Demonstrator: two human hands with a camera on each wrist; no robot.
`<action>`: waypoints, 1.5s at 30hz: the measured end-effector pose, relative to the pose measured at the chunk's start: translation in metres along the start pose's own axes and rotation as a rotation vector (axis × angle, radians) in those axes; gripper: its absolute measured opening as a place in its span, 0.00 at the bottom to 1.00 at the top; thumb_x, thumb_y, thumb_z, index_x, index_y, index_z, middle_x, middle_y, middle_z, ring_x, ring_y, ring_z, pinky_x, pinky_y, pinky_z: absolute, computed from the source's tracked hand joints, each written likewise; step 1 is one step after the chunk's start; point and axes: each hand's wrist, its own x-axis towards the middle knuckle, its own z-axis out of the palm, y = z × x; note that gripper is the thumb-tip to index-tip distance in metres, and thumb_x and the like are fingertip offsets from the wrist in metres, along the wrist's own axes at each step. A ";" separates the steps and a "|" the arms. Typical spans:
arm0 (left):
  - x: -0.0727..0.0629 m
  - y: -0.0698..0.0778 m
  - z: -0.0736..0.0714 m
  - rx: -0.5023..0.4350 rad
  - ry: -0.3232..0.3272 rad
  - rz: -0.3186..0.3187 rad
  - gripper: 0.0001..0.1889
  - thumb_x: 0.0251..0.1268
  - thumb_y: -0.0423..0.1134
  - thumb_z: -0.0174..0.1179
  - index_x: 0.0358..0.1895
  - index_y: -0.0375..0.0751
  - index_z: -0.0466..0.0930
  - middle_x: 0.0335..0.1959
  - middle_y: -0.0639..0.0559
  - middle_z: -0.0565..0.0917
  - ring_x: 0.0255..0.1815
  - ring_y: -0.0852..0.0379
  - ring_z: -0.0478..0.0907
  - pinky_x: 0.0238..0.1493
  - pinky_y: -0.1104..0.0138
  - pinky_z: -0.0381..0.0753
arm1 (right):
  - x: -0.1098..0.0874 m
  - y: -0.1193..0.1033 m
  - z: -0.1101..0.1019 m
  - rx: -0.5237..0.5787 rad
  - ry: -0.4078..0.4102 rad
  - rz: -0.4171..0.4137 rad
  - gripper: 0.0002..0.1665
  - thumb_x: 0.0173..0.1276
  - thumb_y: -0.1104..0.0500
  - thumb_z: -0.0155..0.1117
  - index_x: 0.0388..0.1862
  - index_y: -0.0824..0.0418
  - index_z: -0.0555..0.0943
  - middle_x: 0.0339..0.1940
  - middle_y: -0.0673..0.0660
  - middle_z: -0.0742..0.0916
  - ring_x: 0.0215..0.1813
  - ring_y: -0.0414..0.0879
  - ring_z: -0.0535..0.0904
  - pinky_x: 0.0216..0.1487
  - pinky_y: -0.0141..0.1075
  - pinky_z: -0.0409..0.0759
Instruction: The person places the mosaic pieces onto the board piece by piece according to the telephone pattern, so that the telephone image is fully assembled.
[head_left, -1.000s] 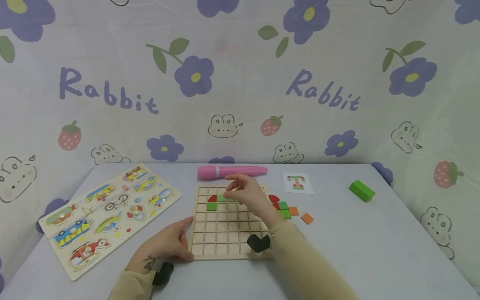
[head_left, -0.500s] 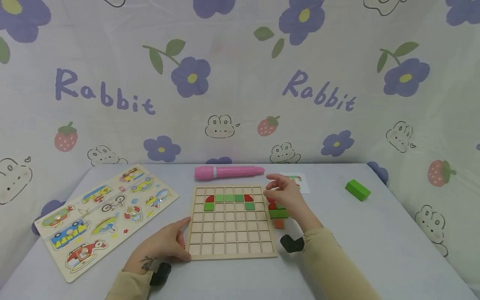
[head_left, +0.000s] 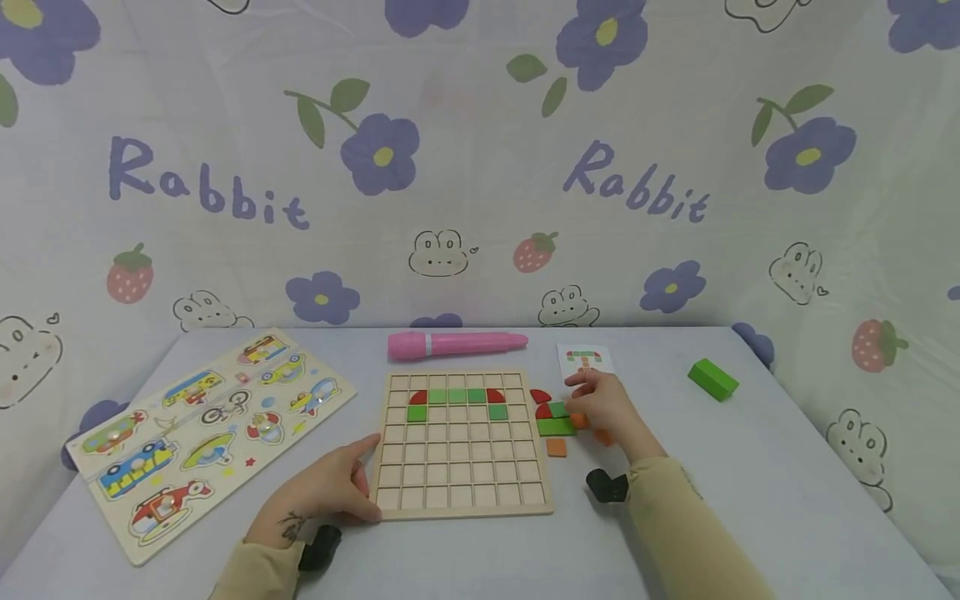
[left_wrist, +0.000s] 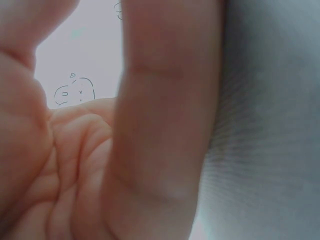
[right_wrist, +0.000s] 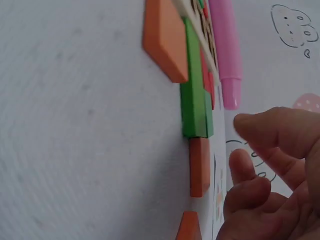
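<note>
Left hand [head_left: 326,492], fingers apart, touches grid board [head_left: 459,452]; right hand [head_left: 609,410], likewise, part-hides picture card [head_left: 585,357].

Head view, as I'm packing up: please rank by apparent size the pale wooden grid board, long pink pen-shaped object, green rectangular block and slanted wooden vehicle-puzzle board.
Largest to smallest:
Vehicle-puzzle board
Pale grid board
Pink pen-shaped object
Green block

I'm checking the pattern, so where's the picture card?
In the head view, the picture card lies right of the pink marker, partly hidden behind the right hand.
</note>
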 end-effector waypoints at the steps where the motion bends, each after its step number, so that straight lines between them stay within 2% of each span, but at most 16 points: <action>1: 0.000 0.000 0.000 0.000 0.000 0.000 0.56 0.31 0.32 0.75 0.71 0.35 0.51 0.21 0.49 0.75 0.18 0.58 0.70 0.20 0.68 0.69 | 0.000 0.000 0.001 -0.022 -0.005 0.006 0.22 0.54 0.65 0.62 0.51 0.62 0.78 0.38 0.58 0.78 0.36 0.47 0.72 0.30 0.32 0.71; 9: 0.000 -0.001 -0.001 -0.008 -0.008 0.015 0.57 0.32 0.31 0.75 0.71 0.34 0.50 0.20 0.49 0.75 0.18 0.58 0.70 0.20 0.68 0.69 | 0.000 -0.004 0.008 -0.137 -0.021 0.042 0.21 0.52 0.67 0.59 0.48 0.62 0.79 0.37 0.59 0.78 0.33 0.48 0.74 0.29 0.33 0.72; 21: -0.001 0.000 -0.001 -0.020 -0.015 0.010 0.57 0.32 0.31 0.75 0.71 0.34 0.50 0.20 0.49 0.75 0.17 0.58 0.71 0.20 0.68 0.71 | -0.001 -0.009 0.006 -0.261 -0.033 0.055 0.21 0.55 0.62 0.62 0.49 0.61 0.80 0.44 0.60 0.82 0.40 0.49 0.76 0.37 0.36 0.74; 24: -0.001 0.000 -0.001 -0.025 -0.015 0.008 0.57 0.32 0.31 0.75 0.71 0.34 0.50 0.20 0.49 0.75 0.17 0.58 0.71 0.20 0.68 0.71 | -0.004 -0.006 0.001 -0.282 -0.039 0.060 0.21 0.55 0.60 0.63 0.50 0.61 0.79 0.43 0.59 0.82 0.38 0.49 0.75 0.33 0.35 0.73; 28: -0.001 0.000 -0.001 -0.026 -0.015 0.012 0.57 0.32 0.31 0.75 0.71 0.33 0.49 0.20 0.49 0.75 0.17 0.58 0.71 0.20 0.68 0.71 | -0.010 -0.001 -0.007 -0.278 -0.054 0.088 0.23 0.56 0.56 0.65 0.52 0.61 0.78 0.43 0.60 0.81 0.33 0.48 0.75 0.25 0.33 0.73; 31: -0.001 0.000 -0.001 -0.024 -0.017 0.016 0.57 0.32 0.31 0.75 0.71 0.34 0.49 0.20 0.49 0.75 0.17 0.58 0.71 0.20 0.67 0.71 | -0.018 0.003 -0.014 -0.304 -0.064 0.086 0.24 0.55 0.56 0.66 0.51 0.62 0.77 0.42 0.60 0.81 0.33 0.47 0.74 0.29 0.34 0.74; 35: -0.001 0.000 -0.002 -0.010 -0.017 0.018 0.57 0.32 0.31 0.75 0.71 0.34 0.49 0.21 0.48 0.75 0.18 0.58 0.71 0.21 0.67 0.71 | -0.030 0.008 -0.023 -0.357 -0.075 0.077 0.23 0.53 0.56 0.67 0.47 0.64 0.78 0.37 0.59 0.82 0.36 0.48 0.74 0.35 0.37 0.72; 41: 0.000 0.000 -0.002 -0.002 -0.015 0.000 0.57 0.32 0.32 0.75 0.71 0.35 0.50 0.21 0.49 0.75 0.18 0.58 0.71 0.21 0.68 0.71 | -0.043 0.016 -0.030 -0.395 -0.064 0.118 0.23 0.49 0.56 0.71 0.41 0.66 0.75 0.38 0.60 0.79 0.39 0.51 0.73 0.37 0.40 0.71; 45: 0.001 -0.001 -0.001 0.000 -0.011 -0.017 0.57 0.32 0.32 0.75 0.71 0.36 0.50 0.21 0.49 0.76 0.18 0.58 0.71 0.21 0.68 0.70 | -0.048 0.018 -0.031 -0.400 -0.056 0.124 0.19 0.51 0.57 0.69 0.37 0.66 0.75 0.34 0.59 0.78 0.38 0.51 0.72 0.35 0.38 0.70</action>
